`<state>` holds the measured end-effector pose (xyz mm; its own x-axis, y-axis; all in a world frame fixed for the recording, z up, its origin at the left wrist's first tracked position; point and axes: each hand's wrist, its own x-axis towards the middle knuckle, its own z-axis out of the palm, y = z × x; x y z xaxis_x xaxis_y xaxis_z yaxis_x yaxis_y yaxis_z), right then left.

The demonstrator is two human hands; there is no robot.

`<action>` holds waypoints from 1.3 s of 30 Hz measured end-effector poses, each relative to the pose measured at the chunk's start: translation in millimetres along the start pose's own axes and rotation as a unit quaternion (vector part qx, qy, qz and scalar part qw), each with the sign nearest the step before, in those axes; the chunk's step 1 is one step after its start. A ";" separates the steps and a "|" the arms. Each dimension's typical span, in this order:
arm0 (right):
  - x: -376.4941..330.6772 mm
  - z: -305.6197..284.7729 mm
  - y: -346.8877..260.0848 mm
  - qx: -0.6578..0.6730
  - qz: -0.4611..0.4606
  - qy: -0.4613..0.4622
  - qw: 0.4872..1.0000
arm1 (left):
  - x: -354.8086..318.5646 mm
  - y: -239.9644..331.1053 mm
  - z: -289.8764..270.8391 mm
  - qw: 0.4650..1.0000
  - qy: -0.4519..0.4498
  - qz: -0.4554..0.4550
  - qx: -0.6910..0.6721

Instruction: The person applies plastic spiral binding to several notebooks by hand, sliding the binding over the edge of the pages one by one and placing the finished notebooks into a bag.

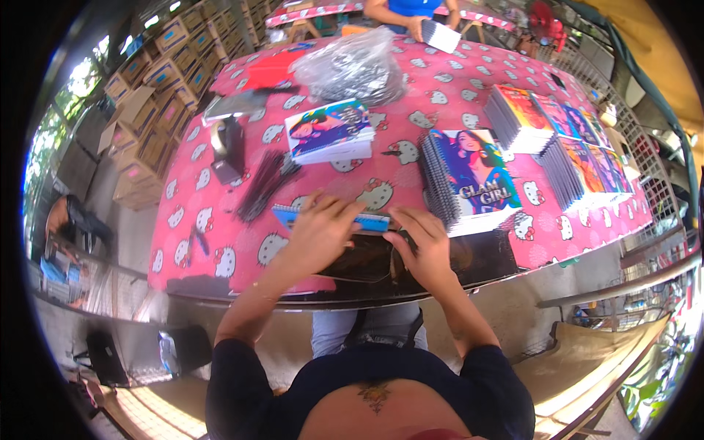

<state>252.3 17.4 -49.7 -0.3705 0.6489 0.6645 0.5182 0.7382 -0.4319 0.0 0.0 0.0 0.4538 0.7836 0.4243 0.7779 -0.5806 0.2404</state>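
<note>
A thin notebook with a blue edge and a row of binding along its spine (372,222) lies at the table's near edge, between my hands. My left hand (323,227) is closed over its left part, fingers bent across the spine. At the right end, my right hand (422,240) grips it with thumb and fingers close together. Left of them rests a loose bundle of black binding coils (268,183). Behind my hands sits a stack of colourful notebooks (330,132). To the right stands a taller pile of spiral-bound notebooks (477,172) with an illustrated cover.
A black tape dispenser (227,150) and a blue-handled tool (198,243) lie to the left. Beyond is a clear plastic bag of dark coils (356,70). More notebook stacks (583,172) stand at right. Across the table another person (414,11) holds a white pad. Cardboard boxes (150,110) are piled at left.
</note>
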 end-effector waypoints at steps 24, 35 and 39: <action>-7.8 -122.7 52.8 -0.204 0.104 0.128 0.965 | 208.8 69.1 -8.6 0.899 0.100 -0.032 -0.425; 24.6 -97.2 46.3 0.260 0.112 0.435 0.855 | 281.2 48.7 72.8 0.955 0.184 0.153 -0.175; 4.1 -99.7 61.0 -0.069 0.159 0.384 0.907 | 255.3 14.8 165.1 0.994 -0.007 0.085 0.076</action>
<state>359.2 46.7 -12.5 0.4330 0.4656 0.7718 0.6165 0.4717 -0.6304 199.1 228.0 -32.2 0.5889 0.6815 0.4345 0.7460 -0.6652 0.0324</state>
